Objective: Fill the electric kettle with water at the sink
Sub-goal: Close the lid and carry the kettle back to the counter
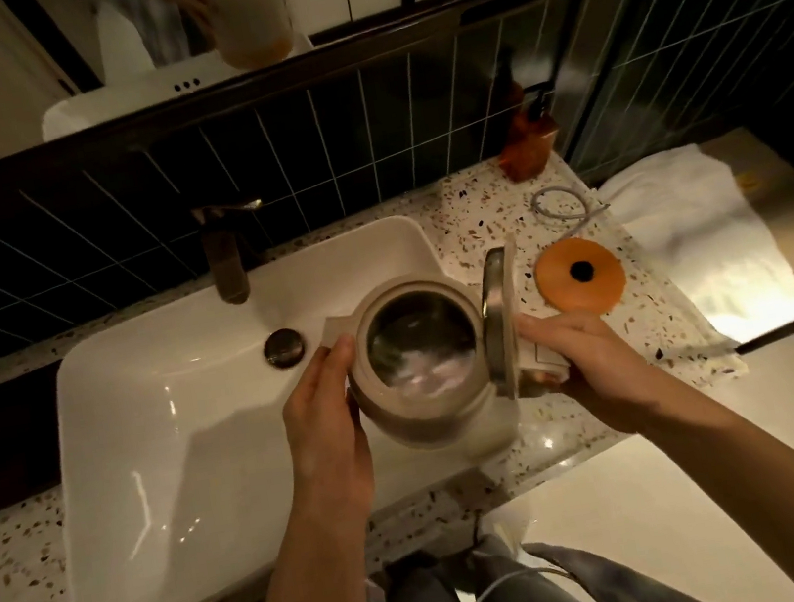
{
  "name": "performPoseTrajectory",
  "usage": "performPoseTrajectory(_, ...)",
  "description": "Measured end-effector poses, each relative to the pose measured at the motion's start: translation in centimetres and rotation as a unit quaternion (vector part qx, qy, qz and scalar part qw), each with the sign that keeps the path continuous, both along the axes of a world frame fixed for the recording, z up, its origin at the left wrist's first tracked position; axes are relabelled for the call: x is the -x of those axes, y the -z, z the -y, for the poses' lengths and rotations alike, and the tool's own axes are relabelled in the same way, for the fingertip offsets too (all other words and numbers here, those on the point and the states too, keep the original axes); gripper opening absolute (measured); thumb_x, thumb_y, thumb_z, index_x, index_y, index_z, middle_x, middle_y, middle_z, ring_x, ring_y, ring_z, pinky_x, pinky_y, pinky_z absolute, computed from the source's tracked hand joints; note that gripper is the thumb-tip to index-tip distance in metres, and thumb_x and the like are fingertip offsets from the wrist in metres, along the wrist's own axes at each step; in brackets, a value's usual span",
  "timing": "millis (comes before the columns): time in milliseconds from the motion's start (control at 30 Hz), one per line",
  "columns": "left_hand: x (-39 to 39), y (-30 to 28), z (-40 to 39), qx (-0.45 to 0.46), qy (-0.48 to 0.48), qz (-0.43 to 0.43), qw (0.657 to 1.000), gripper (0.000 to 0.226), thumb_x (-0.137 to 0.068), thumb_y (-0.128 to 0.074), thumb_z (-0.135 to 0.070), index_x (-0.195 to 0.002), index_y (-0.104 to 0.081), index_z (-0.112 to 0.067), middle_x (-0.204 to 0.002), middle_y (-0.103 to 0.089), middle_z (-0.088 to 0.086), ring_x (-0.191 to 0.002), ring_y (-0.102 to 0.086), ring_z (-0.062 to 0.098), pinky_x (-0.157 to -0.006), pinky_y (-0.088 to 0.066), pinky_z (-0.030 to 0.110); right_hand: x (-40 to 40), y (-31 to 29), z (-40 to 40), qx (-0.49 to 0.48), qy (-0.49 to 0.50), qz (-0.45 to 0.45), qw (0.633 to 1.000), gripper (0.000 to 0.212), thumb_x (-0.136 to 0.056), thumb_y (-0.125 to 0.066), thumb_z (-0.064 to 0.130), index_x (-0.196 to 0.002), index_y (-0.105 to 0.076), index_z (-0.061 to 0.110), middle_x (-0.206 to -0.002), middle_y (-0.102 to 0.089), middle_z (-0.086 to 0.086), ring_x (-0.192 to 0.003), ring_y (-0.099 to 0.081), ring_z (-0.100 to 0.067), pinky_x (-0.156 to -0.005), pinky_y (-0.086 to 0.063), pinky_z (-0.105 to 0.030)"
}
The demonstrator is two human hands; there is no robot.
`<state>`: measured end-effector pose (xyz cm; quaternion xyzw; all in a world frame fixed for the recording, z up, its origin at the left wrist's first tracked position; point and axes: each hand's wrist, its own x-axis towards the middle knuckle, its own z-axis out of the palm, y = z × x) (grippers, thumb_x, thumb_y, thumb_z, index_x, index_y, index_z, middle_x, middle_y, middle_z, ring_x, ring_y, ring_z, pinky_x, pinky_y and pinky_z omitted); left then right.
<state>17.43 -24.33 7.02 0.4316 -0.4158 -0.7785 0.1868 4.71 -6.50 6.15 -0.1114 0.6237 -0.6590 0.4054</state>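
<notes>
Over the right half of the sink (157, 443), you've got the kettle (428, 415) held up in both hands, well off to the side of the faucet (224, 255), so it isn't under the spout right now. Your left hand (322, 416) is pressed flat against the kettle's side near the spout, fingers wrapped on the body. Your right hand (586, 359) is closed around the handle. The lid (498, 316) is flipped open and standing upright, and there looks to be some water swirling inside, though it's blurry so I can't say how much.

Heads up on a couple things. The orange base (581, 277) and its cord (559, 207) are sitting on the counter just beside the kettle, so any slosh or tilt that way could wet the contact. A wet body could also slip through that flat left palm.
</notes>
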Motion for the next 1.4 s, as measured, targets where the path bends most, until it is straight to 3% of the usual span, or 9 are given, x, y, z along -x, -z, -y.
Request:
performPoseTrajectory(167,1.7,0.3,-5.0,-0.017,-0.026,0.002,1.000,0.030,-0.090,-0.062,-0.019,-0.114,-0.071,-0.005,-0.093,-0.075,0.003,-0.087,-0.069,0.012,-0.089,-0.050,0.032,1.9,-0.7,-4.9,-0.029,-0.044,-0.028,0.998,0.062,-0.074,-0.066,0.056,-0.076,-0.067,-0.006,-0.075,-0.059,-0.022,-0.067,-0.052,-0.029,-0.065,-0.046,-0.032)
performPoseTrajectory(333,2.2,0.6,-7.9,-0.004,-0.016,0.016,1.000,0.020,-0.090,-0.061,-0.018,-0.101,-0.075,-0.007,-0.090,-0.074,0.004,-0.091,-0.067,0.015,-0.095,-0.048,0.036,2.4,-0.9,-7.7,-0.053,-0.030,-0.009,0.998,0.040,-0.082,-0.055,0.035,-0.069,-0.070,0.000,-0.060,-0.061,-0.007,-0.058,-0.058,-0.019,-0.061,-0.049,-0.028)
performPoseTrajectory(467,2.3,0.7,-8.9,-0.008,-0.020,0.028,0.999,0.014,-0.088,-0.065,-0.016,-0.093,-0.076,-0.010,-0.081,-0.074,0.000,-0.081,-0.068,0.010,-0.093,-0.049,0.036,2.3,0.2,-8.6,-0.082,0.014,0.008,0.997,0.034,-0.086,-0.056,0.026,-0.067,-0.072,0.003,-0.065,-0.062,-0.013,-0.062,-0.059,-0.024,-0.064,-0.048,-0.034)
performPoseTrajectory(567,2.0,1.0,-9.1,-0.008,-0.015,0.039,0.999,0.024,-0.087,-0.066,-0.016,-0.106,-0.074,-0.003,-0.087,-0.075,0.001,-0.089,-0.068,0.014,-0.102,-0.048,0.040,2.0,1.1,-9.0,-0.087,0.035,0.002,0.996,0.037,-0.080,-0.059,0.028,-0.077,-0.068,-0.008,-0.075,-0.059,-0.024,-0.070,-0.056,-0.033,-0.066,-0.046,-0.039)
performPoseTrajectory(733,1.7,1.0,-8.7,0.005,0.014,0.061,0.998,0.030,-0.083,-0.069,-0.021,-0.107,-0.074,-0.004,-0.105,-0.076,0.009,-0.111,-0.064,0.023,-0.108,-0.042,0.046,1.7,2.3,-9.0,-0.089,0.061,0.021,0.994,0.033,-0.092,-0.051,0.013,-0.070,-0.072,0.001,-0.068,-0.063,-0.016,-0.063,-0.060,-0.024,-0.060,-0.048,-0.032)
performPoseTrajectory(867,1.8,1.1,-8.2,0.021,0.035,0.068,0.997,0.031,-0.085,-0.067,-0.022,-0.109,-0.073,-0.003,-0.107,-0.075,0.008,-0.113,-0.064,0.024,-0.109,-0.042,0.046,1.4,2.5,-8.9,-0.077,0.065,0.020,0.995,0.036,-0.090,-0.052,0.017,-0.081,-0.063,-0.016,-0.071,-0.058,-0.021,-0.066,-0.055,-0.029,-0.061,-0.044,-0.034)
performPoseTrajectory(1167,1.6,0.9,-6.3,0.106,0.130,0.098,0.981,0.027,-0.088,-0.067,-0.024,-0.113,-0.073,-0.019,-0.114,-0.074,-0.002,-0.117,-0.061,0.015,-0.110,-0.040,0.043,1.0,2.4,-8.5,-0.056,0.062,0.006,0.996,0.033,-0.091,-0.052,0.015,-0.067,-0.074,0.011,-0.066,-0.063,-0.012,-0.057,-0.058,-0.015,-0.055,-0.044,-0.026)
performPoseTrajectory(1267,2.0,0.0,-6.6,0.210,0.125,0.134,0.960,0.044,-0.091,-0.065,-0.026,-0.134,-0.057,-0.027,-0.142,-0.055,-0.002,-0.131,-0.047,0.013,-0.111,-0.037,0.034,1.0,2.4,-8.4,-0.057,0.057,-0.007,0.997,0.032,-0.087,-0.054,0.019,-0.065,-0.076,0.013,-0.068,-0.062,-0.015,-0.059,-0.058,-0.018,-0.057,-0.045,-0.028)
performPoseTrajectory(1400,3.1,-2.7,-8.5,0.392,0.170,0.047,0.903,0.045,-0.094,-0.059,-0.024,-0.139,-0.051,-0.024,-0.145,-0.049,-0.007,-0.121,-0.045,-0.011,-0.099,-0.034,0.002,1.1,2.6,-8.3,-0.053,0.059,-0.011,0.997,0.039,-0.090,-0.052,0.017,-0.059,-0.074,0.014,-0.058,-0.065,-0.004,-0.053,-0.061,-0.011,-0.052,-0.046,-0.022)
